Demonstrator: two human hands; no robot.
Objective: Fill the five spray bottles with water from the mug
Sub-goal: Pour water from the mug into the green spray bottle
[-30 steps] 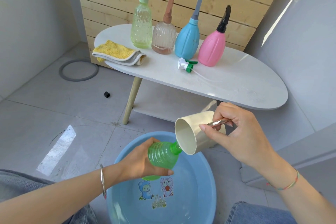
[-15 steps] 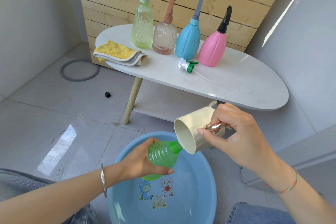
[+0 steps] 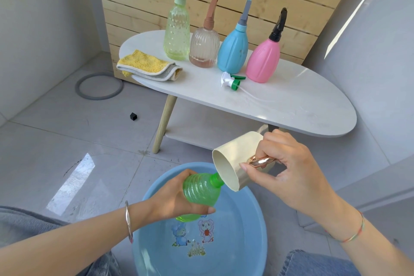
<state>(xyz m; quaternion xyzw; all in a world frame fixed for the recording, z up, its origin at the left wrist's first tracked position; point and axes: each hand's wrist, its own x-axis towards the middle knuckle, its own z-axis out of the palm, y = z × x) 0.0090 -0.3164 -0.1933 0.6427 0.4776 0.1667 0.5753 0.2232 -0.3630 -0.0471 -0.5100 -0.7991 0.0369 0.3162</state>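
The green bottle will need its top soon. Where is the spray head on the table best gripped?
Pinch the spray head by its white body from above, beside the green collar: it lies on its side, and its trailing tube looks too limp.

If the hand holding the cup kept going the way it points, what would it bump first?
Most likely the green bottle, at its neck: the right hand tips the mug down and left, rim beside that neck. I can't tell if they already touch.

Slim silver bangle [image 3: 128, 222] just behind the left hand [image 3: 177, 195]. Behind the right hand [image 3: 289, 172], a thin multicoloured string bracelet [image 3: 356, 232]. Forearms bare. Blue jeans [image 3: 313, 264] on the right knee, grey fabric [image 3: 22, 226] over the left.
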